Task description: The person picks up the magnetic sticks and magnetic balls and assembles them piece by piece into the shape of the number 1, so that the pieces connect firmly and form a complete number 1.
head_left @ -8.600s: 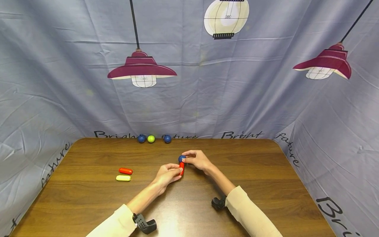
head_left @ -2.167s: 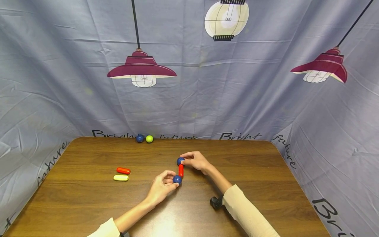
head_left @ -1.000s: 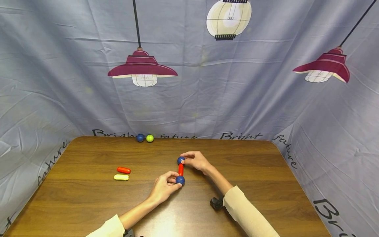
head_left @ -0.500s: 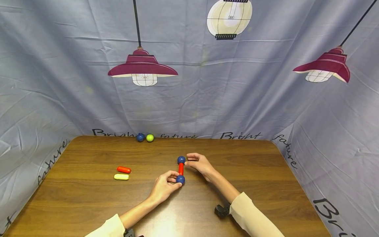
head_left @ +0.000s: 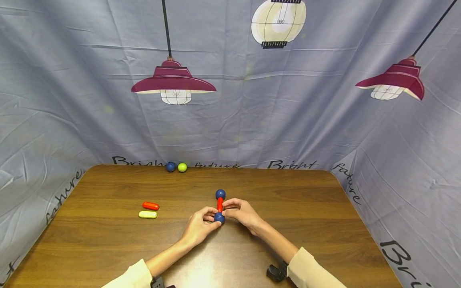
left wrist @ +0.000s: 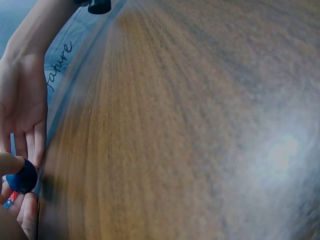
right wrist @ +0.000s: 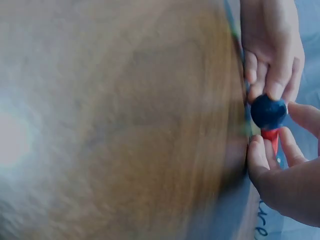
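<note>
A red rod [head_left: 219, 204] joins two blue balls into a dumbbell shape at the middle of the table. My left hand [head_left: 199, 228] pinches the near blue ball [head_left: 219, 218], with its thumb on the near side. At the rod and near ball, my right hand [head_left: 245, 213] has come in from the right. Its bent fingertips [right wrist: 284, 134] lie round the red rod, the thumb tip close against the ball. The far blue ball [head_left: 220, 194] is untouched by either hand. In the left wrist view, the near ball [left wrist: 23, 178] sits under my left thumb.
Left on the wooden table [head_left: 108, 240] lie another red rod [head_left: 150, 206] and a yellow rod [head_left: 147, 215], side by side. A blue ball [head_left: 171, 167] and a yellow-green ball [head_left: 182, 167] rest at the back edge, before a printed curtain [head_left: 230, 120].
Earlier my left hand fetched a blue ball from the back edge and set it at the rod's near end. My right hand let go of the far ball and moved nearer, to the rod.
</note>
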Tool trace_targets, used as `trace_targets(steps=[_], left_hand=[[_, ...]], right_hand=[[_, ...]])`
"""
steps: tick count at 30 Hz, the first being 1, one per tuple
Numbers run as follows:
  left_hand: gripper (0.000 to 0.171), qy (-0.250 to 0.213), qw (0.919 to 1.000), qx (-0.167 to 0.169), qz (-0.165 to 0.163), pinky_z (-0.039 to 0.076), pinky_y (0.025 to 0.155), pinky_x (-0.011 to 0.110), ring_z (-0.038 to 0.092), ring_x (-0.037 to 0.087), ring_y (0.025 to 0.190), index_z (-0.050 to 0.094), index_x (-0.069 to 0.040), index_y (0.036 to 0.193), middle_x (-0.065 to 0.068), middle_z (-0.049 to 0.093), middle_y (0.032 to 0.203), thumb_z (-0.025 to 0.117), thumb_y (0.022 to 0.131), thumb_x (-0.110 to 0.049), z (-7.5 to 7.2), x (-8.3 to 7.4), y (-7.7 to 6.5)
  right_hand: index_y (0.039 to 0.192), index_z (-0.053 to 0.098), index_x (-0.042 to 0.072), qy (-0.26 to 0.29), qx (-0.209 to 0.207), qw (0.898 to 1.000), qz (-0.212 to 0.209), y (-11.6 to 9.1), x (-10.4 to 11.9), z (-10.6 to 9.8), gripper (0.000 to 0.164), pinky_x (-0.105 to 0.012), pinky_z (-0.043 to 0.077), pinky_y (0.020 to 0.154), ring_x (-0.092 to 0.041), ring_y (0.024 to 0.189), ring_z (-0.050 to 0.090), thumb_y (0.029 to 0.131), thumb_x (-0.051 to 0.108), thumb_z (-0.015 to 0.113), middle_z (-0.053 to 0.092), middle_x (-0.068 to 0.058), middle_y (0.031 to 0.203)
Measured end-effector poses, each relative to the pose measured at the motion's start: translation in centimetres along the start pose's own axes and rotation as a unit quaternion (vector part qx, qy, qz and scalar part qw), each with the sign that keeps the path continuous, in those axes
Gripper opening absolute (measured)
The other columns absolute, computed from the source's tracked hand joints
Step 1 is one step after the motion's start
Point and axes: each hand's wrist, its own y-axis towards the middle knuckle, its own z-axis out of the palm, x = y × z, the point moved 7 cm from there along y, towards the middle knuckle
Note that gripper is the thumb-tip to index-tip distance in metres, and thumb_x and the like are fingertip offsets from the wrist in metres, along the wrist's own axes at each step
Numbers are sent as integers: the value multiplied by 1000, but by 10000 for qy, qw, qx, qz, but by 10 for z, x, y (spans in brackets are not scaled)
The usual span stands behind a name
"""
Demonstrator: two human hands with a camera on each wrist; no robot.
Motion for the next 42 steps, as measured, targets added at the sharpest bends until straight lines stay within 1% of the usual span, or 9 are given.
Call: trace_targets(steps=[5,9,16,22,29,32,35,39,42], left_hand=[[30,-27,10000,-36,89,57,74,23,68,26,89,67,1,108,11,69,100,81,82,-4,-1,-1,0],[30,-53,9999,-33,132,57,74,22,68,27,88,67,1,108,11,69,100,81,82,-3,0,-1,0],[30,83,9998,20,154,57,74,23,68,26,88,67,0,108,11,69,101,81,82,-3,0,-1,0],[29,151,9998,25,139,56,72,24,67,25,87,68,-1,108,11,70,103,80,82,-3,0,-1,1],[30,-81,9998,127,129,58,74,25,69,27,89,68,1,111,15,70,105,78,84,-1,-4,-2,0],[31,-133,9999,59,57,58,76,26,69,28,91,67,3,112,17,70,106,78,84,-2,-11,-3,-1],[31,-101,9998,-123,-71,57,78,27,69,27,92,67,4,112,17,70,106,78,84,-2,-25,-2,-3],[30,21,9990,-403,-217,57,81,28,68,26,95,67,3,114,16,70,108,77,85,-1,-50,-2,-7],[32,181,9980,-567,-220,57,83,29,68,27,99,67,2,116,17,68,112,77,86,-2,-74,-6,-12]], right_hand=[[112,65,-8,-287,253,9991,-201,-8,2,11,30,-29,54,81,-20,93,67,85,1,74,70,-13,101],[110,67,-5,-394,249,9987,-195,-8,-1,12,27,-25,54,77,-17,87,66,85,0,75,69,-9,96],[109,67,-5,-391,218,9988,-182,-8,-2,12,26,-24,53,75,-16,85,66,84,-1,75,69,-10,96],[109,67,-7,-423,159,9988,-207,-8,-2,11,26,-26,54,76,-19,87,66,85,-2,74,69,-12,97],[110,67,-7,-414,136,9989,-165,-6,-2,10,26,-27,55,76,-19,87,66,86,-3,73,69,-11,97],[110,67,-7,-415,159,9989,-136,-5,-2,10,26,-27,55,77,-18,87,67,86,-3,74,69,-10,97],[110,67,-6,-409,151,9990,-131,-5,-1,10,26,-27,55,77,-18,87,67,85,-3,75,69,-9,96],[109,68,-6,-345,146,9992,-151,-4,-1,10,27,-26,55,77,-17,87,67,84,-4,75,68,-8,94],[109,67,-7,-305,185,9992,-170,-4,-2,10,27,-26,55,77,-17,86,67,83,-4,75,68,-8,94]])
